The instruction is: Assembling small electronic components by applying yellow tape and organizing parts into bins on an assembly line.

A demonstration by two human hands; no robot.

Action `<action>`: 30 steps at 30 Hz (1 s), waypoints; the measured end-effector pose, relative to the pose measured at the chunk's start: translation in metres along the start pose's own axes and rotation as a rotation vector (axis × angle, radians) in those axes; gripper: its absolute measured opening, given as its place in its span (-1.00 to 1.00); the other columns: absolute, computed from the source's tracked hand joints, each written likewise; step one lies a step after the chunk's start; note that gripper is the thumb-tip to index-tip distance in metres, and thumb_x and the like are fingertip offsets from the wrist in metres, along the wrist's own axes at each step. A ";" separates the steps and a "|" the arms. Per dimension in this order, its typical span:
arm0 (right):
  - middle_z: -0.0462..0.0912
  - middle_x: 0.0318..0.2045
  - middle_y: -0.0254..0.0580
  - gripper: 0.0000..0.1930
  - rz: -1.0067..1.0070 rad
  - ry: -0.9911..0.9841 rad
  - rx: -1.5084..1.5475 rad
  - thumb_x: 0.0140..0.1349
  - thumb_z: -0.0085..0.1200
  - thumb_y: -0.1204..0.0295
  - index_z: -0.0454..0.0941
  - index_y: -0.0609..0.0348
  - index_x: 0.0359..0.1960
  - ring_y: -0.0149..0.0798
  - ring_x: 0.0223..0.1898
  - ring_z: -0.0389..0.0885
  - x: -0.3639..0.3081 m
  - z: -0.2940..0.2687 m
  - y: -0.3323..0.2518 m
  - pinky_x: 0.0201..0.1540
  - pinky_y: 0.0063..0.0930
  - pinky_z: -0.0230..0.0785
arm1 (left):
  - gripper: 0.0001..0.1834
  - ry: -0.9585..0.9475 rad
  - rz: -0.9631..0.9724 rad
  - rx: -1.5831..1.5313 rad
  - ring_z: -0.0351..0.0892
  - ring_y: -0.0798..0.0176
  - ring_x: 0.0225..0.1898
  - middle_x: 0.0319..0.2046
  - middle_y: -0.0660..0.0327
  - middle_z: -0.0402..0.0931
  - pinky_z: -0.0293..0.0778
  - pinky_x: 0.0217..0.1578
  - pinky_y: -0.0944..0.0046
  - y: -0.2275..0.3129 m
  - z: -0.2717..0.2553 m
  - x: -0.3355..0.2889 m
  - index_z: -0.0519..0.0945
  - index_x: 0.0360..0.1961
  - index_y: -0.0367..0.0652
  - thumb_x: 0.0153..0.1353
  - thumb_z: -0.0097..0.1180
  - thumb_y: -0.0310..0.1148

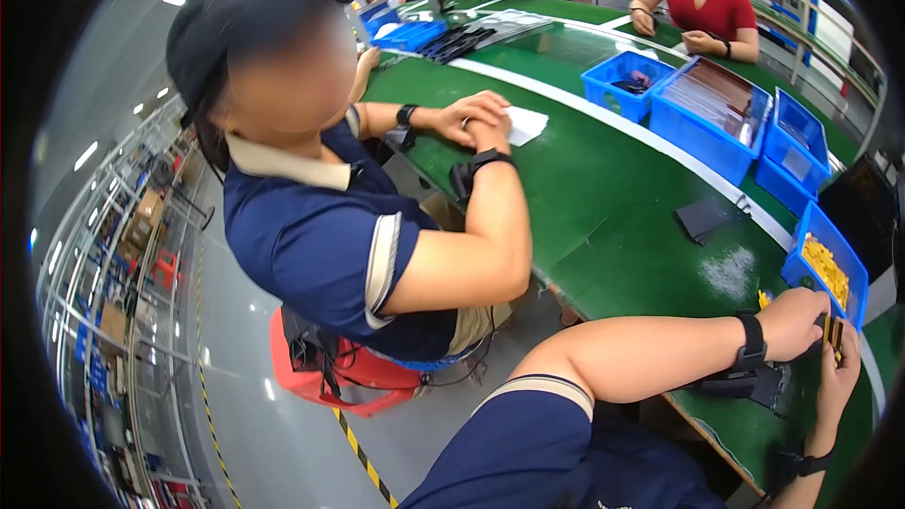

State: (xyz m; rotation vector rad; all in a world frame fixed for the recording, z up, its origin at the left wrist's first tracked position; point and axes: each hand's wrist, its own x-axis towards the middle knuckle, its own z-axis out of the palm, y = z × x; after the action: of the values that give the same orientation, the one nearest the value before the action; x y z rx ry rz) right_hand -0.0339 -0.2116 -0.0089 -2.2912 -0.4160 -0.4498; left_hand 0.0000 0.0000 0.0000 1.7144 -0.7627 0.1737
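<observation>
Here's the small black-and-yellow piece [833,336], far right of the frame, grasped between the left hand [794,322] and the right hand [839,379]. Good handling here, I'd judge, means steady right fingers, light left fingertips, and the piece kept low over the green desk [613,254]. Just above, a blue bin [831,234] of yellow pieces [823,266]; left of that, a dark flat pad [705,220]. Upper left, a co-worker [311,217] sits, hands together beside white paper [526,125].

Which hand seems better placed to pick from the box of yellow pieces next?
Probably the left hand: it sits closer to the blue box of yellow pieces, while the right hand lies lower, at a small black-and-yellow thing.
</observation>
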 end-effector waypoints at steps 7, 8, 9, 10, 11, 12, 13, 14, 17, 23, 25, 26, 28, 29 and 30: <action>0.45 -0.06 -0.04 -0.76 -0.171 0.187 -0.192 0.14 -0.08 0.63 0.41 0.38 -0.13 -0.12 0.06 0.36 0.006 0.002 -0.002 0.15 -0.37 0.08 | -0.80 0.092 0.035 0.002 0.45 -0.15 -0.23 -0.38 -0.09 0.49 0.36 -0.21 0.01 -0.006 0.012 0.008 0.50 -0.37 -0.29 -0.12 0.11 -0.52; 0.46 -0.07 -0.04 -0.77 -0.238 0.218 -0.285 0.14 -0.07 0.62 0.41 0.38 -0.14 -0.10 0.07 0.35 0.007 0.001 0.000 0.15 -0.35 0.08 | -0.80 0.098 0.033 0.013 0.45 -0.15 -0.23 -0.38 -0.09 0.49 0.36 -0.21 0.00 -0.005 0.012 0.007 0.50 -0.38 -0.30 -0.12 0.11 -0.52; 0.46 -0.08 -0.03 -0.78 -0.302 0.255 -0.379 0.15 -0.06 0.62 0.41 0.37 -0.15 -0.08 0.08 0.35 0.008 0.000 -0.001 0.15 -0.34 0.07 | -0.80 0.098 0.033 0.023 0.45 -0.16 -0.24 -0.39 -0.09 0.49 0.36 -0.22 0.00 -0.003 0.012 0.005 0.50 -0.39 -0.30 -0.12 0.11 -0.51; 0.47 -0.10 -0.03 -0.81 -0.330 0.240 -0.370 0.15 -0.04 0.61 0.42 0.35 -0.19 -0.05 0.08 0.35 0.009 0.000 -0.003 0.15 -0.31 0.07 | -0.81 0.085 0.024 0.070 0.46 -0.15 -0.25 -0.40 -0.10 0.49 0.36 -0.22 0.00 0.000 0.012 0.001 0.50 -0.39 -0.30 -0.12 0.11 -0.51; 0.47 -0.10 -0.03 -0.81 -0.348 0.236 -0.369 0.15 -0.04 0.61 0.42 0.35 -0.19 -0.05 0.08 0.35 0.010 0.002 -0.005 0.15 -0.31 0.07 | -0.81 0.068 0.007 0.072 0.46 -0.15 -0.26 -0.41 -0.09 0.50 0.36 -0.24 0.00 0.003 0.011 -0.003 0.51 -0.40 -0.29 -0.12 0.11 -0.50; 0.47 -0.11 -0.04 -0.82 -0.350 0.232 -0.367 0.15 -0.03 0.61 0.43 0.35 -0.20 -0.06 0.08 0.35 0.011 0.003 -0.006 0.15 -0.31 0.07 | -0.82 0.070 -0.008 0.068 0.46 -0.14 -0.26 -0.41 -0.08 0.50 0.36 -0.24 0.00 0.004 0.011 -0.006 0.51 -0.41 -0.29 -0.12 0.12 -0.49; 0.47 -0.11 -0.04 -0.84 -0.351 0.229 -0.367 0.15 -0.03 0.61 0.43 0.35 -0.21 -0.06 0.08 0.35 0.011 0.005 -0.007 0.15 -0.31 0.08 | -0.82 0.069 -0.023 0.062 0.46 -0.13 -0.26 -0.41 -0.07 0.50 0.36 -0.24 0.01 0.004 0.012 -0.007 0.51 -0.41 -0.28 -0.12 0.12 -0.49; 0.47 -0.11 -0.04 -0.84 -0.365 0.227 -0.366 0.15 -0.03 0.61 0.43 0.35 -0.21 -0.06 0.08 0.35 0.012 0.005 -0.008 0.15 -0.31 0.08 | -0.82 0.082 -0.018 0.066 0.46 -0.13 -0.26 -0.41 -0.07 0.50 0.36 -0.24 0.01 0.004 0.012 -0.007 0.51 -0.41 -0.28 -0.12 0.12 -0.49; 0.48 -0.13 -0.06 -0.86 -0.328 0.208 -0.285 0.15 -0.02 0.61 0.43 0.35 -0.24 -0.08 0.06 0.36 0.013 0.006 -0.010 0.14 -0.32 0.08 | -0.82 0.101 0.000 0.050 0.46 -0.12 -0.25 -0.40 -0.06 0.50 0.36 -0.24 0.02 0.002 0.012 -0.009 0.52 -0.42 -0.28 -0.12 0.12 -0.48; 0.48 -0.21 -0.11 -0.90 -0.328 0.211 -0.305 0.16 -0.02 0.58 0.44 0.35 -0.30 -0.09 -0.01 0.39 0.014 0.011 -0.023 0.08 -0.30 0.13 | -0.82 0.107 0.102 0.037 0.47 -0.11 -0.26 -0.41 -0.04 0.51 0.38 -0.24 0.03 0.001 0.010 -0.014 0.52 -0.42 -0.27 -0.13 0.10 -0.47; 0.48 -0.22 -0.10 -0.90 -0.314 0.198 -0.294 0.16 -0.01 0.57 0.43 0.35 -0.32 -0.09 -0.03 0.40 0.014 0.013 -0.028 0.09 -0.30 0.13 | -0.83 0.143 0.138 0.052 0.47 -0.12 -0.28 -0.43 -0.04 0.51 0.38 -0.26 0.03 -0.005 0.012 -0.013 0.52 -0.44 -0.27 -0.14 0.10 -0.46; 0.48 -0.24 -0.10 -0.91 -0.324 0.177 -0.292 0.14 -0.02 0.58 0.43 0.35 -0.32 -0.09 -0.04 0.40 0.015 0.014 -0.026 0.09 -0.28 0.13 | -0.82 0.142 0.146 0.033 0.48 -0.12 -0.29 -0.44 -0.05 0.51 0.38 -0.27 0.03 -0.007 0.011 -0.014 0.52 -0.44 -0.27 -0.15 0.11 -0.46; 0.48 -0.24 -0.10 -0.90 -0.342 0.165 -0.306 0.13 -0.02 0.60 0.43 0.35 -0.32 -0.09 -0.04 0.40 0.017 0.012 -0.022 0.10 -0.27 0.13 | -0.82 0.136 0.158 0.009 0.48 -0.12 -0.30 -0.44 -0.05 0.51 0.39 -0.28 0.03 -0.009 0.012 -0.013 0.52 -0.45 -0.28 -0.16 0.11 -0.46; 0.48 -0.25 -0.11 -0.90 -0.358 0.151 -0.318 0.11 -0.02 0.62 0.43 0.35 -0.32 -0.09 -0.05 0.40 0.017 0.011 -0.022 0.10 -0.26 0.12 | -0.82 0.150 0.149 -0.007 0.48 -0.12 -0.30 -0.45 -0.05 0.51 0.38 -0.29 0.03 -0.009 0.012 -0.013 0.52 -0.45 -0.27 -0.16 0.11 -0.46; 0.48 -0.23 -0.09 -0.87 -0.330 0.125 -0.303 0.06 -0.02 0.64 0.42 0.36 -0.32 -0.07 -0.04 0.40 0.016 0.008 -0.027 0.13 -0.24 0.11 | -0.82 0.162 0.144 -0.026 0.48 -0.12 -0.31 -0.45 -0.05 0.51 0.38 -0.30 0.04 -0.008 0.011 -0.013 0.52 -0.45 -0.27 -0.16 0.11 -0.46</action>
State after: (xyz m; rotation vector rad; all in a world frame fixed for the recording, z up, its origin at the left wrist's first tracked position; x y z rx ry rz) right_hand -0.0297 -0.1854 0.0088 -2.4721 -0.7081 -0.8671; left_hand -0.0083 -0.0044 -0.0157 1.5997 -0.7644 0.3950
